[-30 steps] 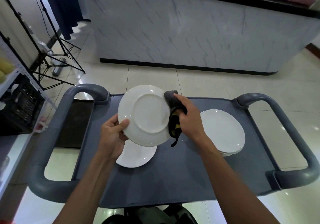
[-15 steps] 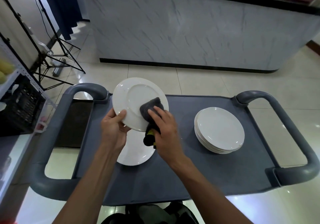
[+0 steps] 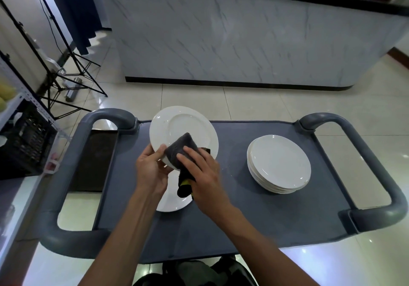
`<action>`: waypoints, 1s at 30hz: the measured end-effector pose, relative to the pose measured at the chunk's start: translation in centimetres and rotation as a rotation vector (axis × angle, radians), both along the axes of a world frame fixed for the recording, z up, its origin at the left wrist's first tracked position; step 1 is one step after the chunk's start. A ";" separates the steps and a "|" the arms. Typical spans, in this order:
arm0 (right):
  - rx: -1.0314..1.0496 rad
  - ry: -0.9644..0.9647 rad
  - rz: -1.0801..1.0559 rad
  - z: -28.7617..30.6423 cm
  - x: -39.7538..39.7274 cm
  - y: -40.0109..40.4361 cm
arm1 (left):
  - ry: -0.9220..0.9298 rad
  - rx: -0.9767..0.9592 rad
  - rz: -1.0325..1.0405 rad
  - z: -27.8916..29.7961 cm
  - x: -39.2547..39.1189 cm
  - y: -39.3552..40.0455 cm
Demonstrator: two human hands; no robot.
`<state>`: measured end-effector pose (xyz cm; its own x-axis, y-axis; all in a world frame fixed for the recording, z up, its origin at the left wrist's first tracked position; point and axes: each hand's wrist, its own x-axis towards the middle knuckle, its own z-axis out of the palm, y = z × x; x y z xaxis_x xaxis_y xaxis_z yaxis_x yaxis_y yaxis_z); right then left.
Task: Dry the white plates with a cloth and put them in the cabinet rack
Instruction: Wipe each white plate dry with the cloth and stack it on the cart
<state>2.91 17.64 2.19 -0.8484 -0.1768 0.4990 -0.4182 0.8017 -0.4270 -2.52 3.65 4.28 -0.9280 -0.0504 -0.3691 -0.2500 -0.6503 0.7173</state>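
I am in the drying step. My left hand (image 3: 151, 170) pinches the near rim of a tilted plate (image 3: 183, 128), thumb on its face, holding it up above the cart (image 3: 232, 208). My right hand (image 3: 203, 175) presses the cloth (image 3: 180, 150) against the lower part of that face, fingers laid over the dark fabric and a yellow-edged tail of it hanging below my palm. The upper part of the plate is bare; I cannot tell whether it is dry or wet.

A single plate (image 3: 174, 204) lies flat on the cart under my hands, partly hidden by them. The stack (image 3: 278, 164) sits well apart to the right on the same top. No cabinet rack is in view, so I judge none of what I see here is put away.

Next, I think, the cloth should sweep the rest of the face and the rim, then the back. That calls for a firm pinch with the left hand as I turn the plate, since a wet rim could slip. After that I must find the rack, outside this view.
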 end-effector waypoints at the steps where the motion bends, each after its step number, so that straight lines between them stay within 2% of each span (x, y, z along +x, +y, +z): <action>1: -0.010 -0.005 -0.012 0.0 0.0 0.3 | 0.001 0.013 -0.003 -0.1 0.1 0.0; 12: -0.278 -0.233 -0.210 1.8 -1.6 5.2 | 0.083 0.052 -0.074 -0.8 0.4 -0.7; 19: -0.410 -0.223 -0.327 3.3 -4.1 6.8 | 0.087 -0.044 -0.173 -0.6 0.9 -0.9; 26: -0.405 -0.232 -0.282 4.8 -6.2 6.5 | 0.107 -0.142 -0.234 -0.8 0.9 -1.0; 30: -0.318 -0.187 -0.210 5.7 -7.3 5.3 | 0.126 -0.180 -0.269 -1.2 1.2 -0.5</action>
